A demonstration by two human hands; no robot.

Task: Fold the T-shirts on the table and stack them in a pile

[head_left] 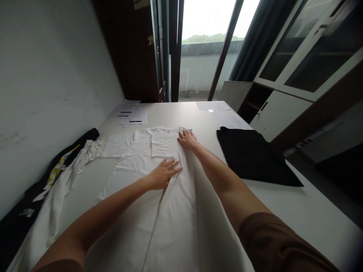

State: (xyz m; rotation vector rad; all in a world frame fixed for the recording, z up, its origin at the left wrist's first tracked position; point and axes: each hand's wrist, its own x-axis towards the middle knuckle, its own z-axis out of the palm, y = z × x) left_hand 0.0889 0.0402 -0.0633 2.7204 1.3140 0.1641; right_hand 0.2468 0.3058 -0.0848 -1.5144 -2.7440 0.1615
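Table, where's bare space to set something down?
Bare table right of the white shirt, below the black cloth; another strip between shirt and papers. Left edge is crowded with clothes. Both hands, left and right, press the shirt.

Looks like an office or workroom to me. There's a long white surface [297, 211] pushed against a plain wall, printed paper sheets [131, 113] lying at the far end, and a white cabinet with dark glass doors [309, 56] on the right (storage-room vibes). A tall glass door [204, 49] opens onto a balcony.
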